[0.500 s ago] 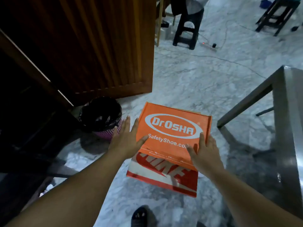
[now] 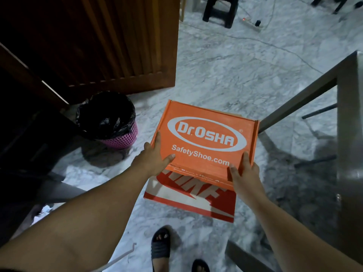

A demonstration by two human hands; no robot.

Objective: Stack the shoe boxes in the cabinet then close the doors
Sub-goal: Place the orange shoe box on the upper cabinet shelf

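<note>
Both hands' grip [image 2: 155, 154] now closer around orange box [image 2: 206, 138] edges

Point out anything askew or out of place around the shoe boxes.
The orange Dr.OSHA box sits skewed on the red-and-white Nike box, leaving its near part uncovered. Both are on the floor, not in the cabinet. A paper scrap lies lower left.

Red and white box [image 2: 188, 201] lower centre: far part hidden under orange box [image 2: 206, 138], logo only partly readable. Small print on orange box's near flap too blurred to read. Left hand [image 2: 155, 158] fingers go down box's side, tips not visible. Cabinet interior [image 2: 23, 134] at left too dark to make out. Metal table [image 2: 349, 134] cut off by right edge. Stool [image 2: 220, 10] cut by top edge.
</note>
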